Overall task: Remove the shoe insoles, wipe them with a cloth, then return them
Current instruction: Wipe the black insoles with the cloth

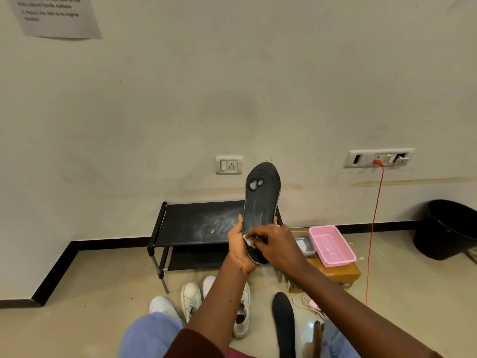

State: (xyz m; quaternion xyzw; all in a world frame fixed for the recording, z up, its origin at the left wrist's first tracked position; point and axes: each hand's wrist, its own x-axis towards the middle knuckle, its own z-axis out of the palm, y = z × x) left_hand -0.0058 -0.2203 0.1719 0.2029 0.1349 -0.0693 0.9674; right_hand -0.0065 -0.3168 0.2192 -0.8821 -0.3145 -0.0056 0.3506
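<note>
— So, who grips what?
— The left hand (238,245) clasps the insole (262,197) by its heel; the right hand (277,245) pinches a white cloth (249,241) against it.
— Pointing where?
— Toe up, long axis near upright, before the black rack (191,220).

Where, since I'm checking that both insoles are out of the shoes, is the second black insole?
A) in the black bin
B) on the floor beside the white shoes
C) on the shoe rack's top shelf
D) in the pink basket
B: the second insole lies flat on the floor to the right of the white shoes, while the left hand grips the raised insole and the right hand presses the cloth to it.
</note>
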